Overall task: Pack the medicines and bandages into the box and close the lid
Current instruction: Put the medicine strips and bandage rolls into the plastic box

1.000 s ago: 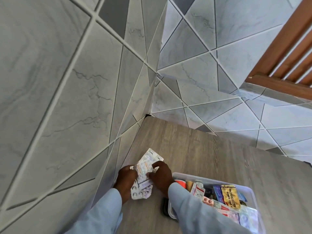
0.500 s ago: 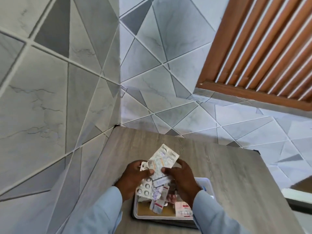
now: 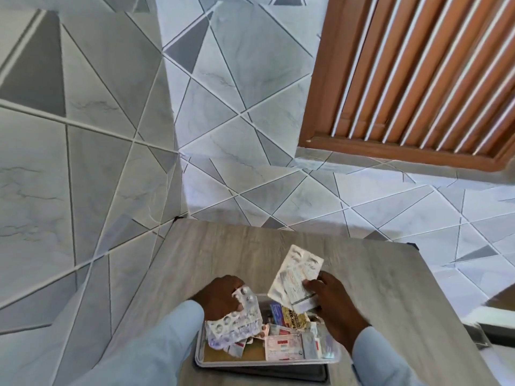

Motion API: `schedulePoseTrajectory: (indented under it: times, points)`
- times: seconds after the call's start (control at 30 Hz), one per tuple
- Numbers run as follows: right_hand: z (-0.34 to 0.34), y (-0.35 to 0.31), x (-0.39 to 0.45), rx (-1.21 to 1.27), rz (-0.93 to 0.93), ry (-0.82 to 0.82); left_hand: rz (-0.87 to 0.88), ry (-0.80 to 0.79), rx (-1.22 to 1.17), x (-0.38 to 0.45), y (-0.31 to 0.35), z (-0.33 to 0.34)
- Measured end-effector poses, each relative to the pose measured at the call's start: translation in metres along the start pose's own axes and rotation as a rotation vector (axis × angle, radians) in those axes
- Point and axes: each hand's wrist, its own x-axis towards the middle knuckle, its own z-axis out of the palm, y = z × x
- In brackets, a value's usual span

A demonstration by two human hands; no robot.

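Observation:
A clear plastic box (image 3: 200, 355) sits open on the wooden table (image 3: 390, 288), holding several medicine packs (image 3: 282, 348) and a gold packet (image 3: 295, 320). My left hand (image 3: 220, 298) grips a bunch of silver blister strips (image 3: 237, 327) over the box's left side. My right hand (image 3: 334, 307) holds more blister strips (image 3: 296, 277), raised and tilted above the box's far edge. A dark lid (image 3: 278, 373) lies under the box.
Tiled walls close the table in on the left and at the back. A brown slatted wooden shutter (image 3: 418, 79) hangs at the upper right. The table's right edge drops to a tiled floor (image 3: 459, 218).
The one bundle of strips held by both hands has split: my left hand lowered its share toward the box, my right hand carried its share to the right. The view shifted rightward.

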Motion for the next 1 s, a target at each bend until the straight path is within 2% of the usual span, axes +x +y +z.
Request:
schedulePoseTrajectory:
  times: [0.1,0.2,0.33,0.43,0.5,0.57,0.63,0.67,0.7,0.73,0.8,0.9,1.0]
  points:
    - [-0.005,0.008,-0.002,-0.083,-0.024,-0.029,-0.014,-0.107,0.146,0.008,0.004,0.003]
    - [-0.008,0.01,-0.002,-0.108,-0.033,-0.057,0.003,-0.126,0.349,0.01,0.012,0.014]
    - [-0.007,0.01,-0.003,-0.231,-0.094,-0.089,0.029,0.035,0.521,0.007,0.011,0.029]
    - [-0.002,0.01,-0.002,-0.451,-0.218,-0.146,0.072,0.152,0.512,0.002,0.0,0.028]
    - [0.004,0.011,-0.002,-0.612,-0.367,-0.164,0.056,0.271,0.301,-0.003,-0.005,0.024]
    - [0.018,0.016,-0.005,-0.798,-0.563,-0.161,-0.049,0.389,-0.151,-0.01,-0.007,0.016]
    - [0.04,0.027,-0.009,-1.136,-0.856,-0.096,-0.209,0.282,-0.752,-0.017,-0.009,0.005]
    - [0.05,0.034,-0.012,-1.245,-0.972,-0.088,-0.272,0.188,-0.928,-0.019,-0.013,0.0]
    - [0.06,0.044,-0.015,-1.304,-1.031,-0.141,-0.309,0.108,-0.972,-0.022,-0.017,-0.003]
    - [0.068,0.054,-0.017,-1.352,-1.084,-0.186,-0.315,0.067,-0.923,-0.024,-0.021,-0.003]
    - [0.076,0.074,-0.016,-1.411,-1.11,-0.259,-0.326,0.093,-0.745,-0.027,-0.028,0.004]
    - [0.073,0.087,-0.013,-1.417,-0.99,-0.298,-0.312,0.166,-0.577,-0.023,-0.043,0.019]
    - [0.064,0.085,-0.015,-1.41,-0.865,-0.266,-0.229,0.218,-0.315,-0.023,-0.048,0.024]
